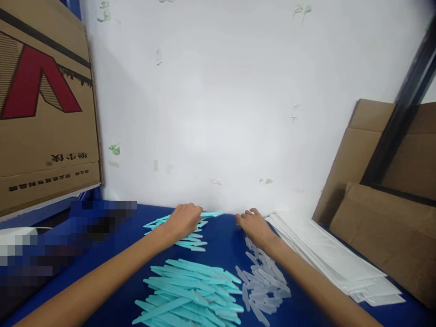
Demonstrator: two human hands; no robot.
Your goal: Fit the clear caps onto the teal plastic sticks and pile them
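Tabletop (221, 247), flat and blue; left hand (186, 220) and right hand (255, 227) apart, near its far edge.
Slender turquoise plastic-looking sticks (185, 290): judged light, stiff, slightly slick; best pinched mid-length. Left seems closed on one turquoise stick (214, 214) at the far edge; right curled beyond small, narrow, translucent plastic-looking pieces (264, 290), cannot tell if holding anything. Count: two turquoise groups, one translucent heap; overlapping singles uncountable.

Head view, facing wall (221, 100), tabletop (223, 243) below
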